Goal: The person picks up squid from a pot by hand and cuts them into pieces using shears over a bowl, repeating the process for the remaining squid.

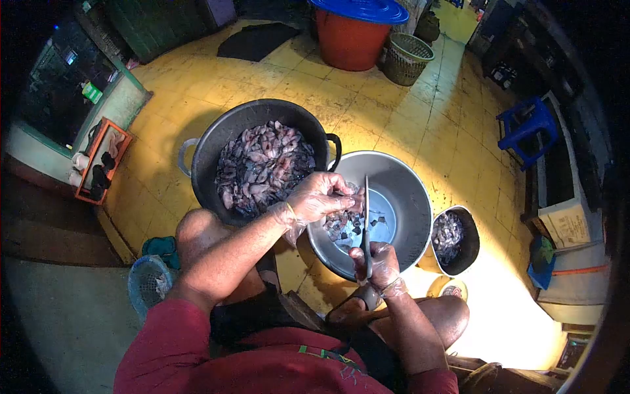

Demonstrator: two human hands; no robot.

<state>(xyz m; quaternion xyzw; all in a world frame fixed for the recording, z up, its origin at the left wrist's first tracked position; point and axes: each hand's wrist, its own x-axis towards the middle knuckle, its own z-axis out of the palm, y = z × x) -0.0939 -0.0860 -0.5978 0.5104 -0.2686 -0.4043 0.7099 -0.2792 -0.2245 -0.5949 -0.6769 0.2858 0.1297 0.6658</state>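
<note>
The person's left hand, in a clear plastic glove, pinches a limp squid piece between thumb and fingers. The right hand, also gloved, has its grip wrapped around the handle of a slim metal cutter, knife or scissors, the view does not settle which; its tip points to 12 o'clock, right beside the piece. Both hands work over the grey basin, presumably so that drips and scraps land inside, where dark and pale bits lie towards 8 o'clock.

At 10 o'clock from the hands, just beside the basin, stands a black two-handled pot heaped with small squid; at 3 o'clock sits a smaller black tub of pale, glistening pieces. Having one vessel on each side probably keeps both within easy reach. The left forearm crosses the pot's rim near 5 o'clock, partly screening it, and the bent knees hem in the near side.

A round tin rests at 4 o'clock and a blue basket between 8 and 9. Farther off across the yellow floor are a blue-lidded red bucket at 12, a blue plastic stool at 2 and an orange rack between 9 and 10.
</note>
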